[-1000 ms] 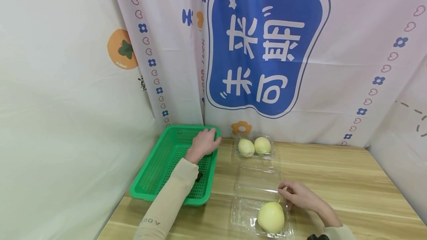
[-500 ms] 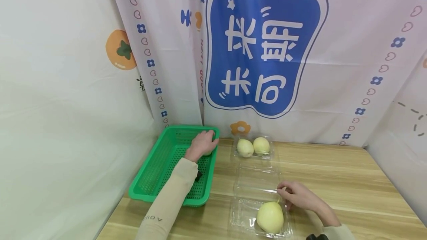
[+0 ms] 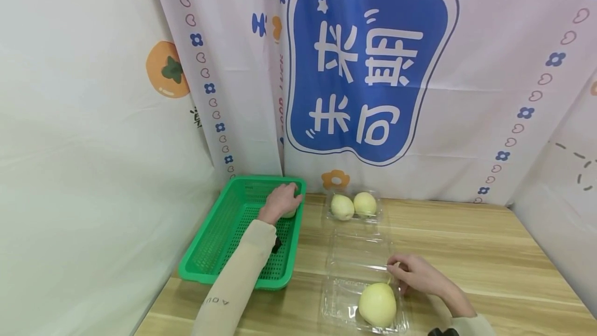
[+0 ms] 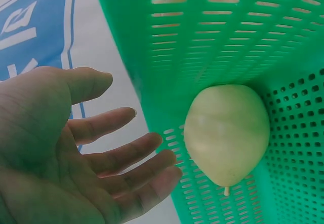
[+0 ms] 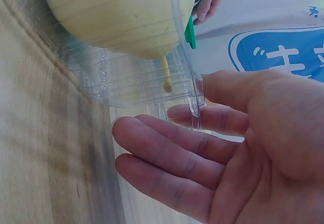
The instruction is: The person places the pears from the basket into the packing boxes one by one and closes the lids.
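Note:
My left hand (image 3: 281,202) is over the far right part of a green plastic basket (image 3: 201,250). Its fingers are loosely bent and hold nothing. In the left wrist view a pale yellow pear (image 4: 228,133) lies in the basket, apart from the fingertips. On the table, a clear plastic clamshell box (image 3: 340,302) stands with its lid unfolded away from me. One pear (image 3: 378,305) sits in its right side. My right hand (image 3: 422,275) pinches the box's right edge between thumb and index finger, while the other fingers (image 5: 167,158) extend below the edge in the right wrist view.
Behind the unfolded lid stands another clear box with two pears (image 3: 342,207) in it, close to the back curtain (image 3: 466,159). The wooden table (image 3: 457,232) extends to the right. A white cloth wall (image 3: 116,196) borders the left side.
My left hand has shifted slightly left over the basket, and a little more of the pear beneath it shows. The right hand keeps its place at the box edge.

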{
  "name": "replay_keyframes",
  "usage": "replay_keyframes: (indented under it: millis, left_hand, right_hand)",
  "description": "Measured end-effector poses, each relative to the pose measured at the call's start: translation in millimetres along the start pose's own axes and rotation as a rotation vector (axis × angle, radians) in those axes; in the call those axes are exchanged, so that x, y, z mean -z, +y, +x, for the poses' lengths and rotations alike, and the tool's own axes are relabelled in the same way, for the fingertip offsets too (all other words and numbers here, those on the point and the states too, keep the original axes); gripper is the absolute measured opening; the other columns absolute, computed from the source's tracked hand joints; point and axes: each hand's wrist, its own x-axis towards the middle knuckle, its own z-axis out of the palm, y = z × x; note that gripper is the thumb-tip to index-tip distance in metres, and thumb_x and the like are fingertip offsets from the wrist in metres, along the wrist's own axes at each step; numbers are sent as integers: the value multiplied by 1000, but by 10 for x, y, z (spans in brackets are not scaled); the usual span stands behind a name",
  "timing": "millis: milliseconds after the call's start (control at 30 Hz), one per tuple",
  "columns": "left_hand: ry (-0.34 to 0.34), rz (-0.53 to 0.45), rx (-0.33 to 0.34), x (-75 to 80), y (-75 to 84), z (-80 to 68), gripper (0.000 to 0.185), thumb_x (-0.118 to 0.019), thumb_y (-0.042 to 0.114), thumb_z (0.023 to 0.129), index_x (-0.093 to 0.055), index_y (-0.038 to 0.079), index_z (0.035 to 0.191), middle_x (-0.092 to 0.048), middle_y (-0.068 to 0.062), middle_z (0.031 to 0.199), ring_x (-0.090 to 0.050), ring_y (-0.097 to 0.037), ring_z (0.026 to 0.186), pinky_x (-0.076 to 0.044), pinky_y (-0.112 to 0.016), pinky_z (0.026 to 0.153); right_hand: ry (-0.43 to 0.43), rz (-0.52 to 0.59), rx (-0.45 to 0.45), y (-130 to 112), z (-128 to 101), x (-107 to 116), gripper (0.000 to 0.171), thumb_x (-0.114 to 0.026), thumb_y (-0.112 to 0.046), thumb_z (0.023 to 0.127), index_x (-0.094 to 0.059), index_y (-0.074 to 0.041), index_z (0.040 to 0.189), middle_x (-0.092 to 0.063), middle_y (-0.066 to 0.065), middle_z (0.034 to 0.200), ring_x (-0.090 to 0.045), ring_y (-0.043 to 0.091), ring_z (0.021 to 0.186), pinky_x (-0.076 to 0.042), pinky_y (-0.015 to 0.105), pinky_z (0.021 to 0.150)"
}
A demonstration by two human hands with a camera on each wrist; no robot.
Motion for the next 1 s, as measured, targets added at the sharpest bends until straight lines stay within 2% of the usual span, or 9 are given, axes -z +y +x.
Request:
replay_keyframes:
  millis: [500, 1000]
  left_hand:
    - [-13, -58, 36, -103, -166, 88, 43, -49, 33, 100, -55, 5, 133, -57, -16, 134, -53, -35, 124, -44, -49, 102]
    - [-40, -85, 65, -147, -229, 80, 47, -52, 31, 99, -52, 8, 139, -50, -21, 139, -46, -41, 129, -40, -56, 104]
  right_hand:
    - [0, -14, -7, 26, 13, -10, 38, -51, -26, 103, -59, 8, 116, -66, 2, 71, -65, 11, 56, -56, 33, 55]
    - [-3, -21, -3, 22, 10, -2, 37, -50, -26, 103, -59, 7, 116, -66, 2, 71, -65, 11, 57, -56, 34, 55]
